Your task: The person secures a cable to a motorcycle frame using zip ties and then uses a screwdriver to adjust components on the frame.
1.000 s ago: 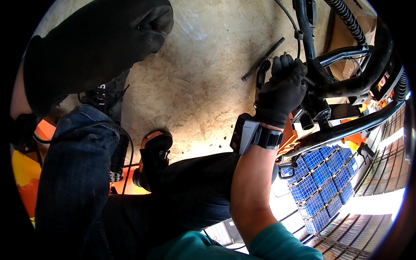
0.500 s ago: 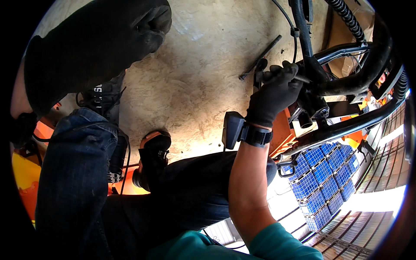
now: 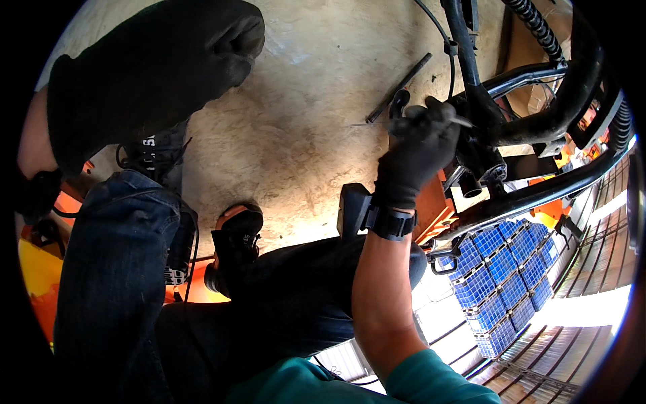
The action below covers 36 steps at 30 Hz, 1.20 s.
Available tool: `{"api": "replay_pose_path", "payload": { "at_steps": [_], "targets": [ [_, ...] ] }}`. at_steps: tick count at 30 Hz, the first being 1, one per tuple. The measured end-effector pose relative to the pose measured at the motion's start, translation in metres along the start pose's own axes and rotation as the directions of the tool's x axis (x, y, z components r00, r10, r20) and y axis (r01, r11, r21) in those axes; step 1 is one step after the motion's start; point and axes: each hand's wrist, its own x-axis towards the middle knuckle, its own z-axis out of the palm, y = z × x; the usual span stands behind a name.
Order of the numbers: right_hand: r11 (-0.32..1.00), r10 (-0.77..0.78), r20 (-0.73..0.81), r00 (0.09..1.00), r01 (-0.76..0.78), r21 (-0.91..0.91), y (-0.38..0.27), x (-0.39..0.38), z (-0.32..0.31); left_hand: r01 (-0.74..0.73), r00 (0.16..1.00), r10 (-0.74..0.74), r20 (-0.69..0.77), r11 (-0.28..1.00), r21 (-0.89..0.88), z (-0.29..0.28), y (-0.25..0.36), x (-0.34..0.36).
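In a black glove, my right hand [image 3: 418,153] is closed around a long threaded bolt [image 3: 462,122]; the fingers are blurred by motion. The bolt's end points right, toward the joint of a black tubular metal frame [image 3: 486,108]. My left hand [image 3: 212,54], also gloved in black, is at the upper left, large and near the camera. Its fingers are curled in, and whatever they may hold is hidden. On the floor beside my right hand lies a thin black rod [image 3: 409,82], with a short black rounded piece [image 3: 399,102] by it.
A coil spring [image 3: 535,23] and a black cable [image 3: 434,23] run along the frame. Orange panels [image 3: 434,209] lie under it. Stacked blue crates [image 3: 498,269] stand at the lower right. My knees and shoes [image 3: 241,229] border the concrete floor [image 3: 303,135].
My right hand has shifted slightly left with the bolt, now motion-blurred. The frame appears slightly further left in view. My left hand keeps its curled pose.
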Motion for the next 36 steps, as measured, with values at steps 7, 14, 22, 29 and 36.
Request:
{"api": "replay_pose_path", "payload": {
  "at_steps": [7, 14, 22, 29, 36],
  "targets": [
    [0.951, 0.193, 0.109, 0.975, -0.213, 0.222, -0.002, -0.007, 0.041, 0.079, 0.996, -0.081, -0.023, 0.994, -0.077, 0.005, -0.007, 0.001],
    [0.932, 0.225, 0.011, 0.974, -0.218, 0.291, 0.0, -0.003, 0.019, -0.263, 0.957, 0.274, -0.09, 0.957, 0.12, 0.003, 0.008, 0.034],
    [0.991, -0.03, -0.109, 0.994, 0.016, -0.131, 0.013, -0.009, -0.011, -0.27, 0.911, 0.219, -0.35, 0.958, -0.102, -0.007, 0.1, 0.085],
    [0.978, 0.167, -0.121, 0.978, -0.149, 0.146, 0.02, -0.019, -0.023, -0.178, 0.755, -0.097, -0.649, 0.922, -0.344, -0.102, 0.09, 0.074],
    [0.97, 0.118, -0.122, 0.986, -0.088, 0.225, 0.018, -0.035, -0.03, -0.211, 0.407, 0.829, -0.384, 0.495, 0.843, -0.172, 0.092, 0.129]
  ]
}}
